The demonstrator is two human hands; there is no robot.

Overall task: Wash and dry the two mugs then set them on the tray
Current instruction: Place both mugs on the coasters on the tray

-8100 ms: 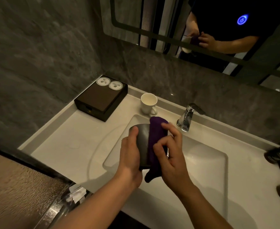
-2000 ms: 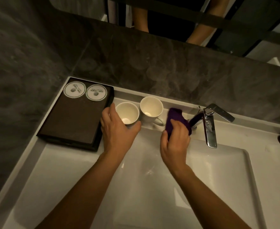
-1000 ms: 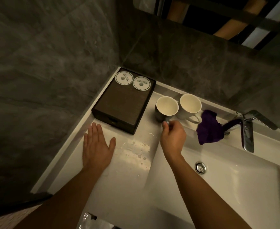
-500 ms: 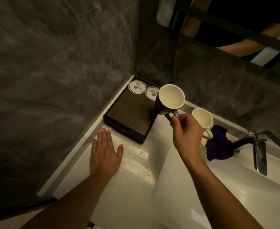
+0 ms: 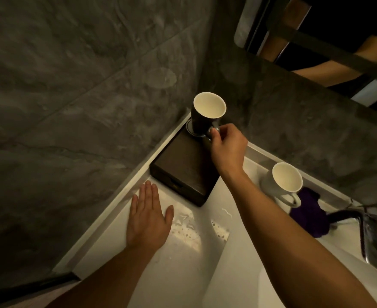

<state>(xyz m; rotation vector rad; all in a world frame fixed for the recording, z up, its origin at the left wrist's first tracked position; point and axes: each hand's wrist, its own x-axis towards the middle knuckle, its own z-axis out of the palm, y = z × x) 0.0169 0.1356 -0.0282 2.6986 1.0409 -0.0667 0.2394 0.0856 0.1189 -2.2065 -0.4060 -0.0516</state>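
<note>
A dark mug point(image 5: 202, 121) with a pale inside stands upright over a round coaster at the far corner of the dark brown tray point(image 5: 183, 167). My right hand point(image 5: 226, 147) pinches its handle. A white mug point(image 5: 283, 184) stands on the counter to the right, handle toward me, apart from both hands. Beside it a purple cloth point(image 5: 309, 215) lies by the tap. My left hand point(image 5: 148, 218) rests flat on the white counter in front of the tray, fingers spread, holding nothing.
A chrome tap point(image 5: 370, 232) juts over the white basin point(image 5: 249, 274) at the right. Water drops point(image 5: 189, 227) lie on the counter between my left hand and the basin. Dark stone walls close the corner behind the tray; a mirror hangs above.
My right hand has carried the dark mug from the air beside the white mug onto the tray's far corner. The left hand has stayed flat on the counter.
</note>
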